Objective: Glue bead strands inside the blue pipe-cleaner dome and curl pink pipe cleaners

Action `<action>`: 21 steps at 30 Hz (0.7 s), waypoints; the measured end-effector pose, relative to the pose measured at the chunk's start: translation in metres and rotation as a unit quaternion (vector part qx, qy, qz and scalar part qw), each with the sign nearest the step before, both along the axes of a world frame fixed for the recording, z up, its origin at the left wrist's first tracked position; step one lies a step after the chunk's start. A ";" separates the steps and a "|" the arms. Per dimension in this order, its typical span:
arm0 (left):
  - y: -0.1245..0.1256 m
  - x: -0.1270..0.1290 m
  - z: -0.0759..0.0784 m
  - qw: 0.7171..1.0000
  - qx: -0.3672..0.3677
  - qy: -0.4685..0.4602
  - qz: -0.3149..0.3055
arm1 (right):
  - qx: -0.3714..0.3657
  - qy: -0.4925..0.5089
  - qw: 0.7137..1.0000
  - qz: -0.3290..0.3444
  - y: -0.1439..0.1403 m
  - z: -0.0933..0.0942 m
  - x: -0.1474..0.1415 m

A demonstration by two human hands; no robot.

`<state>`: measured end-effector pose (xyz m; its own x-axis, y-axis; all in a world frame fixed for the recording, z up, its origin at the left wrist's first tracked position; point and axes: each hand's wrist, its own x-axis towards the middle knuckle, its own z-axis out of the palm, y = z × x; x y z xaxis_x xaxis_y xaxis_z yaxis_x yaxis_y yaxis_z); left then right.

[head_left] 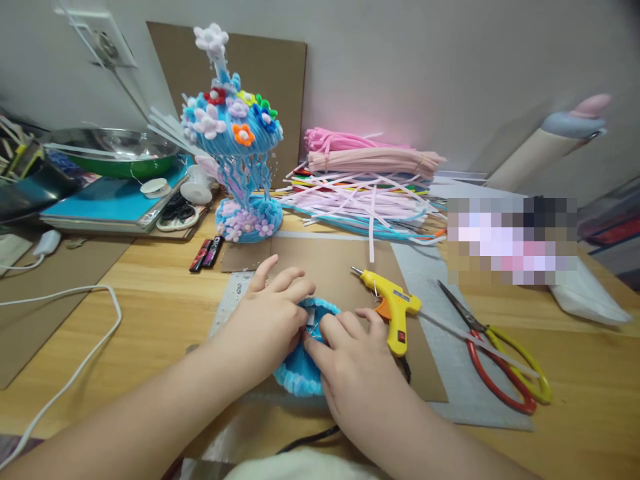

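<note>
In the head view, both my hands met over a blue fuzzy cup (303, 373), which lay in front of me above a piece of cardboard (425, 370). My left hand (273, 303) reached in over its far left side, the little finger lifted away and the other fingers bent toward the middle. My right hand (357, 350) came from the other side, thumb and curled fingers touching the cup near my left fingertips. I could not tell whether either hand was pinching anything (my own knuckles hid the tips).

Just right of my hands lay a yellow glue gun (397, 307), nozzle pointing up and left, a pale stick (480, 343) running from its back across the scissors (487, 330). The cardboard rested on a grey mat (493, 403) on the wooden table (585, 400). Beyond my left hand stood a blue jellyfish-shaped ornament (233, 137) covered in flowers, with pink and white pipe cleaners (373, 160) piled to its right.
</note>
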<state>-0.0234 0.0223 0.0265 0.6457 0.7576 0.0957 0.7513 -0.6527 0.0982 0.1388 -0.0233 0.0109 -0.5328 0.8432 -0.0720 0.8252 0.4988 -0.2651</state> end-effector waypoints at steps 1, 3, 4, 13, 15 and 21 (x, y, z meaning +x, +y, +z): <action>-0.001 0.000 -0.001 1.000 0.006 0.004 -0.002 | -0.001 0.000 1.000 0.000 0.000 0.000 0.000; -0.002 0.000 -0.005 1.000 0.025 0.018 -0.003 | 0.001 0.001 1.000 0.000 -0.001 0.001 0.000; -0.002 0.000 -0.008 0.999 0.036 0.025 -0.004 | 0.003 0.002 1.000 0.000 -0.001 0.001 0.000; -0.009 -0.002 0.003 0.998 0.051 0.001 0.032 | -0.005 0.014 1.000 -0.003 0.002 0.000 0.003; -0.013 -0.004 0.005 0.998 0.044 -0.020 0.042 | -0.013 0.019 1.000 -0.005 0.002 0.000 0.004; -0.010 -0.009 -0.008 1.000 -0.004 -0.001 0.020 | -0.016 0.035 0.999 -0.008 0.003 -0.002 0.004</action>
